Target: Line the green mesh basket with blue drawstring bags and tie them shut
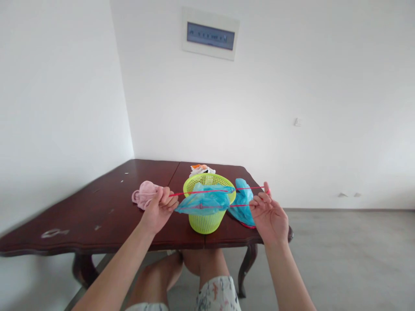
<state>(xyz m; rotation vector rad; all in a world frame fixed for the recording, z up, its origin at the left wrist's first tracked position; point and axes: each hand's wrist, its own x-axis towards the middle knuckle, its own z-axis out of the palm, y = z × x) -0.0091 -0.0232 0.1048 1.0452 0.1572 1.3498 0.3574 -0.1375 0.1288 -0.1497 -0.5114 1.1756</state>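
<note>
Light-blue plastic drawstring bag (pixel 205 203) is stretched sideways between the two hands, over the front of the yellow-green perforated basket (pixel 205 223), covering part of its rim and opening; cannot tell whether any of it touches the basket. Left hand (pixel 161 204) is closed in a fist, gripping the red drawstring (pixel 249 188) at the bag's left end. Right hand (pixel 269 212) is palm up with fingers partly curled, the string caught on them, one finger raised; two taut strands run from it to the bag. Basket stands upright on the dark reddish-brown wooden table (pixel 119 222), near its front edge. Just right of the basket, a second blue bag (pixel 242 198) with a red edge lies crumpled, partly behind the strands and the right hand. Left of the basket, a pink cloth (pixel 145 193) sits bunched up, partly hidden by the left hand. Behind the basket, a white plastic bag (pixel 202 169) with orange on it, lower part blocked by the rim. Pale scuffs mark the tabletop at left. Below the front edge: bare knees, patterned shorts (pixel 218 293), curved table leg (pixel 247 268). Beyond: white wall (pixel 259 108) with breaker panel (pixel 210 36) and small switch (pixel 298 122); grey floor (pixel 350 250) at right.
</note>
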